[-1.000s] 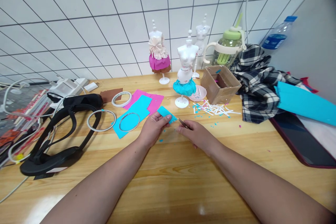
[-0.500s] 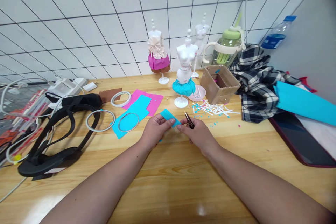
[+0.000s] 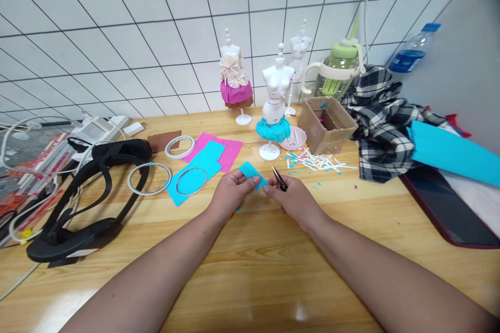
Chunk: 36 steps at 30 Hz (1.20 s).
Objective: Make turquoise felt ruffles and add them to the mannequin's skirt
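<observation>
My left hand [image 3: 230, 192] pinches a small turquoise piece of felt [image 3: 250, 172] above the wooden table [image 3: 253, 270]. My right hand [image 3: 295, 200] touches the felt's right edge with its fingertips and also grips small dark scissors [image 3: 278, 178], blades pointing up and away. Behind my hands stands a white doll mannequin [image 3: 274, 99] wearing a turquoise skirt [image 3: 273, 129]. A second mannequin with a cream and pink dress [image 3: 233, 80] stands further back, and a bare third one [image 3: 298, 57] is by the wall.
Turquoise felt [image 3: 195, 174] and pink felt [image 3: 224, 151] sheets lie left of my hands with tape rings [image 3: 149, 178]. A cardboard box [image 3: 327, 124], paper scraps [image 3: 318, 161], a pink dish [image 3: 295, 138], a plaid cloth [image 3: 385, 114], a green cup [image 3: 339, 70] and a black headset [image 3: 86, 192] surround them.
My hands drew together: the right hand moved up to the felt piece and tilted the scissors upright. The left hand turned the felt slightly toward the right hand.
</observation>
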Motion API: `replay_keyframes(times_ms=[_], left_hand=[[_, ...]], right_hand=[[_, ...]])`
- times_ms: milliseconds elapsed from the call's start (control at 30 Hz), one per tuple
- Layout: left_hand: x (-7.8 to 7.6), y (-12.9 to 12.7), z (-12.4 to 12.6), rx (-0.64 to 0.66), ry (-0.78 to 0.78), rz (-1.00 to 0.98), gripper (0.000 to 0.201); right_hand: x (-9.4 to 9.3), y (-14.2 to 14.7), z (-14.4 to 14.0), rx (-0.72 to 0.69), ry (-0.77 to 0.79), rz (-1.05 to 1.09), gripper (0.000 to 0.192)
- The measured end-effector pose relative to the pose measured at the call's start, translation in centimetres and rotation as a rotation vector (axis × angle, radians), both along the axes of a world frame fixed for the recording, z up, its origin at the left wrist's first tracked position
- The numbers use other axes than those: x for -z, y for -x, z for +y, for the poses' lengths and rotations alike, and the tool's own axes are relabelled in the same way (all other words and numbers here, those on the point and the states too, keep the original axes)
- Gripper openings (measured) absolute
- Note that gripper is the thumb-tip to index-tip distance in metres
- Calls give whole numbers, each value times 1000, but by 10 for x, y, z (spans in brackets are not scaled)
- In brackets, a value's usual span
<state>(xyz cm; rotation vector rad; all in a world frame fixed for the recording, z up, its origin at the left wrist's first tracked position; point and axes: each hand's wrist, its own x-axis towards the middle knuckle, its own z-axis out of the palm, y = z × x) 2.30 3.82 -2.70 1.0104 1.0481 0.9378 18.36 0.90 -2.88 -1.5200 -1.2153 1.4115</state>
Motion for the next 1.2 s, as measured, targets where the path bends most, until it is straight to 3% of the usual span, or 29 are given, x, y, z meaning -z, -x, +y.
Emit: replay_keyframes(times_ms=[167,400,700,867,1067,1200], left_hand=[[9,5,6,-59,-29,-54,28],[9,4,6,-115,-6,-96,24],[7,3,6,-92,-12,-113,24],[3,2,6,-146,46,-184,23],[5,2,4,-50,4,-117,21],[5,2,4,-66,-5,-126,22]], right_hand=[[-4,-1,-1,-54,14,-46,23],[-7,3,-7,-33,0,-19,21],[5,16,-16,-279,-42,125,25],[7,16,-15,-298,-49,76,24],[6,15,-14,-323,-97,40,23],[4,14,-14,-321,-81,44,24]])
